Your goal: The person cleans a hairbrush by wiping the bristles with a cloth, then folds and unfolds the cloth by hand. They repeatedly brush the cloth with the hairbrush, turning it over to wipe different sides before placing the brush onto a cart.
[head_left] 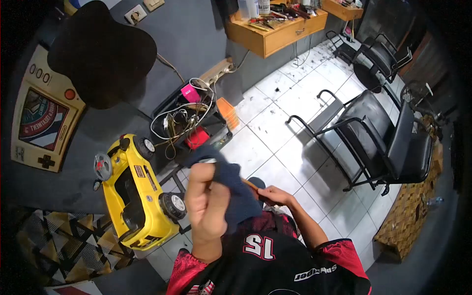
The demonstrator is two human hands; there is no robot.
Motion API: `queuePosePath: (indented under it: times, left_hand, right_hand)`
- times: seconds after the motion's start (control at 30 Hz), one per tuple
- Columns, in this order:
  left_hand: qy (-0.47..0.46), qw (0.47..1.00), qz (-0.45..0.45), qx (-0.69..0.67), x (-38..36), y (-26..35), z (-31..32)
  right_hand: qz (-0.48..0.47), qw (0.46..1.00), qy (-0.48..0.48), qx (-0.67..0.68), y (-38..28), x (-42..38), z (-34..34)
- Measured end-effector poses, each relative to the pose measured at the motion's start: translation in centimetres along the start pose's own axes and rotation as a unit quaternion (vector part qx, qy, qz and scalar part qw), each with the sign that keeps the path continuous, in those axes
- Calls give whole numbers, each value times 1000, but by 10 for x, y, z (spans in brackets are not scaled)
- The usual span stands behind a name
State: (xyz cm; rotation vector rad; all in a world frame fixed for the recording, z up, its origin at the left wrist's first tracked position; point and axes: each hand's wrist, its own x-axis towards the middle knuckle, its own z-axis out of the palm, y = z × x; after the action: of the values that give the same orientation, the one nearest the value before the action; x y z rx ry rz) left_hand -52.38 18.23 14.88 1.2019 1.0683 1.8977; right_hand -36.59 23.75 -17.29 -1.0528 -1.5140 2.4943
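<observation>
Cloth [241, 196], dark blue and blurry, up in front of the black and red shirt [282, 270], held in the bent fingers of the left hand [209, 209]. Right hand [276, 195] pinching a thin brown stick [250, 185] near the cloth. Hands apart, with cloth and stick between them. Cannot tell if stick and cloth touch. To the left, a yellow toy car [157, 216], with a gray wheel to steer. Just past the hands, a black box [222, 129] with white wires [157, 133] in a messy loop, and an orange basket [227, 113] beside it. Farther off, a wood drawer [282, 37] with small things on top. To the right, black chairs [366, 118] on white tiles [265, 140] with dark bits.
</observation>
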Motion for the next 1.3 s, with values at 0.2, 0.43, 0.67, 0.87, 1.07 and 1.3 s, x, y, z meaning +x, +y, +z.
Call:
queuePosePath:
  times: [0.2,0.43,0.67,0.87,1.07,1.3]
  left_hand:
    - [3,1000,1,-10,6,16,-24]
    - [-80,994,-78,15,10,-4,-33]
    - [-240,966,-93,5,12,-18,-17]
    - [-182,970,-109,-118,15,-12,-35]
    - [-118,979,-28,-164,30,6,-65]
    - [-228,951,-188,89,38,-45,-75]
  right_hand:
    - [185,946,198,-179,126,13,-46]
    - [48,976,212,20,26,-24,-20]
    - [-99,945,57,308,-66,-57,34]
    - [67,982,147,-97,51,28,-16]
    - [164,859,365,-319,123,18,-5]
    - [-38,902,333,274,-23,-7,42]
